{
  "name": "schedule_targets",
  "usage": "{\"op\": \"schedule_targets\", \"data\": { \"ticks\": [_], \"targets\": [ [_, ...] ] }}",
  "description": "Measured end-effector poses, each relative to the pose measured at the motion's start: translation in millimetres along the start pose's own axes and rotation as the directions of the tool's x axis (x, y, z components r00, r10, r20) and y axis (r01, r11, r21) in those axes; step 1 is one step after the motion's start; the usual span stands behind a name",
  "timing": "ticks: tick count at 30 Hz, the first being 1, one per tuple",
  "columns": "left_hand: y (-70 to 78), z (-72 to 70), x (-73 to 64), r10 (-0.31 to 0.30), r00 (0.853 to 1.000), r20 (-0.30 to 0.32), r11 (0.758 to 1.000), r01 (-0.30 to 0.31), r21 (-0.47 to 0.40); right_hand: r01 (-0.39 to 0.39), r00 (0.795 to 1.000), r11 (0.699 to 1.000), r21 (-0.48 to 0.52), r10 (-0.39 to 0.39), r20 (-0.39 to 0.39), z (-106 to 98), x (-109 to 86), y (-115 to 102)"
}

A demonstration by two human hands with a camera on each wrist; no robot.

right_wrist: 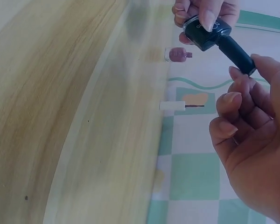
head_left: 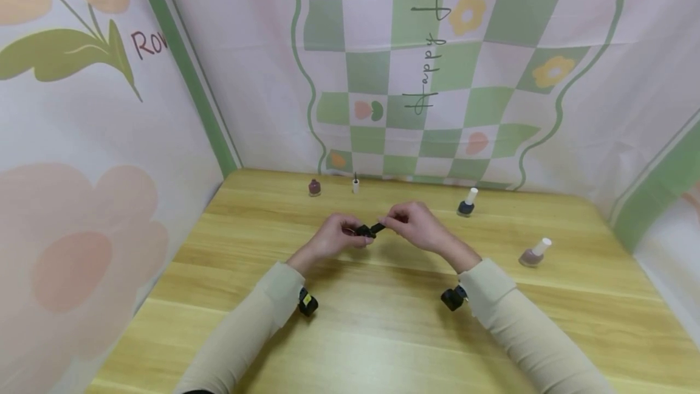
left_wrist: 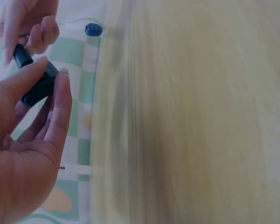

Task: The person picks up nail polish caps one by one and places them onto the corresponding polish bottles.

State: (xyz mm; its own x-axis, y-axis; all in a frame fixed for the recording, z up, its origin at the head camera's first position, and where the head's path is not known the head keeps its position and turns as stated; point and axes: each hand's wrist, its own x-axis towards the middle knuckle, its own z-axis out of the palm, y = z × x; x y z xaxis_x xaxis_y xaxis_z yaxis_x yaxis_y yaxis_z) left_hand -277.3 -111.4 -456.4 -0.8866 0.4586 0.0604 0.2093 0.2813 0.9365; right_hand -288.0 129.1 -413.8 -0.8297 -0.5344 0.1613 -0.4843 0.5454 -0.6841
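Observation:
A dark, nearly black nail polish bottle (right_wrist: 200, 35) is held above the table between the thumb and fingers of my left hand (head_left: 332, 237). Its long black cap (right_wrist: 237, 55) points toward my right hand (head_left: 420, 227), whose thumb and fingertips pinch the cap's far end. In the right wrist view the cap meets the bottle's neck at a slant. The left wrist view shows the same bottle (left_wrist: 43, 86) from its other side, the left thumb lying across it.
On the wooden table (head_left: 377, 333), an uncapped mauve polish bottle (head_left: 314, 188) stands at the back beside a white cap (head_left: 355, 186) with its brush upward. Toward the right are a dark blue bottle (head_left: 466, 207) and a greyish-mauve bottle (head_left: 530, 257), both white-capped. A patterned curtain (head_left: 262, 78) hangs behind.

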Motion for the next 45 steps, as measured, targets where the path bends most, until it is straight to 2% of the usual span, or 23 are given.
{"op": "schedule_targets", "data": {
  "ticks": [4,12,16,23,30,36,40,45],
  "targets": [
    [0.6,0.5,-0.5,0.004,1.000,0.006,1.000,-0.004,-0.004,0.030,1.000,1.000,-0.008,-0.030,-0.003,-0.1,-0.8,0.2],
    [1.6,0.2,-0.2,-0.016,1.000,0.006,1.000,0.016,-0.006,0.045,0.996,0.999,0.001,-0.045,0.083,-5.7,-3.9,-0.2],
    [1.2,0.3,-0.7,0.003,1.000,0.014,1.000,-0.003,0.003,0.034,0.993,0.999,0.022,-0.037,0.113,-3.6,-4.3,-0.2],
    [0.2,1.7,-0.7,0.050,0.998,0.040,0.999,-0.050,0.015,0.012,0.994,1.000,0.001,-0.012,0.107,3.4,-3.1,1.6],
    [0.6,1.3,-0.8,0.026,0.999,0.037,1.000,-0.026,-0.003,0.052,0.996,0.999,-0.006,-0.052,0.071,-2.9,-5.4,0.3],
    [0.6,1.2,-0.5,-0.011,1.000,0.024,1.000,0.011,-0.007,0.075,0.993,0.997,-0.003,-0.075,0.093,-10.6,-6.7,0.4],
    [-0.5,1.5,-0.4,0.002,1.000,0.023,1.000,-0.002,0.005,0.065,0.992,0.998,0.001,-0.065,0.109,-10.9,-6.4,-1.0],
    [-1.5,3.2,-1.5,0.029,0.998,0.062,0.999,-0.031,0.035,0.075,0.991,0.997,-0.019,-0.072,0.116,-8.7,-4.7,-1.0]
  ]
}}
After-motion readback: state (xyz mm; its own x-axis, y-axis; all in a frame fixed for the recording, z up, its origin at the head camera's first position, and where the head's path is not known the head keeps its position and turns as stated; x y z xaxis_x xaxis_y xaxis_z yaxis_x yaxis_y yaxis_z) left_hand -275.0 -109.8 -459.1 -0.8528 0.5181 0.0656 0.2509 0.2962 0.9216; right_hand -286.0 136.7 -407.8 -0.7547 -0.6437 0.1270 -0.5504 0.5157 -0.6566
